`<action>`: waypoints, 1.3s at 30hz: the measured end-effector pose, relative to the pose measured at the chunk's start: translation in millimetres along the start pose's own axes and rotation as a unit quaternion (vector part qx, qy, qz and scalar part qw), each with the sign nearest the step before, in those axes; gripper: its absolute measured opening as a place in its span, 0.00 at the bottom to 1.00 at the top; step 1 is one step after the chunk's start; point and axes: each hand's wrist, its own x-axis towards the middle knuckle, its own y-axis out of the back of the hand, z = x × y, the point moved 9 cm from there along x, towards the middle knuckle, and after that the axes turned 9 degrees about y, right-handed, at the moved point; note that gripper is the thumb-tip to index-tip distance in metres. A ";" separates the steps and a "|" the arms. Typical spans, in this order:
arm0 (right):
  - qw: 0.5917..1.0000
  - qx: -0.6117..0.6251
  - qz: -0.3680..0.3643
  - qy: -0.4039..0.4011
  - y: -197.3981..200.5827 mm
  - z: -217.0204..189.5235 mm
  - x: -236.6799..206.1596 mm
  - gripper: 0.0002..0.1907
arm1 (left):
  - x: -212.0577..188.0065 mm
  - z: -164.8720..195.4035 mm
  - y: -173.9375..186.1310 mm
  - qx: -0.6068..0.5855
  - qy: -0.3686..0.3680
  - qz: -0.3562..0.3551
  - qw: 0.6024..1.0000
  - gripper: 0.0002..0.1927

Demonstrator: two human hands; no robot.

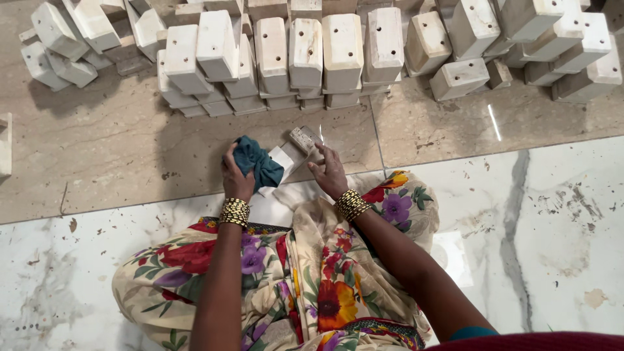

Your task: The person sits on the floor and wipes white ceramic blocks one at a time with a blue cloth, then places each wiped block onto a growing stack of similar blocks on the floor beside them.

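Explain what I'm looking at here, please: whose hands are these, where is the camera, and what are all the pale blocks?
There is one picture, from a camera worn on a person's head, looking down at their lap and two bare hands. The person sits on a stone floor. The left hand presses a teal cloth onto a pale wooden block; the right hand steadies that block. Beyond stand rows of similar blocks, each with small holes.
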 end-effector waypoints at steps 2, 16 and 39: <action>1.000 0.010 -0.021 -0.011 -9.6 12.1 -1.3 0.35 | -0.8 -16.8 -4.2 -0.067 0.029 0.014 0.997 0.38; 0.981 -0.158 -0.098 0.046 -17.2 -5.1 -37.7 0.67 | -82.1 -3.2 -70.1 0.194 -0.005 -0.185 0.963 0.45; 0.974 0.169 0.088 0.121 90.8 -107.7 21.3 0.49 | -25.5 -42.2 -78.4 -0.089 0.104 -0.136 0.981 0.37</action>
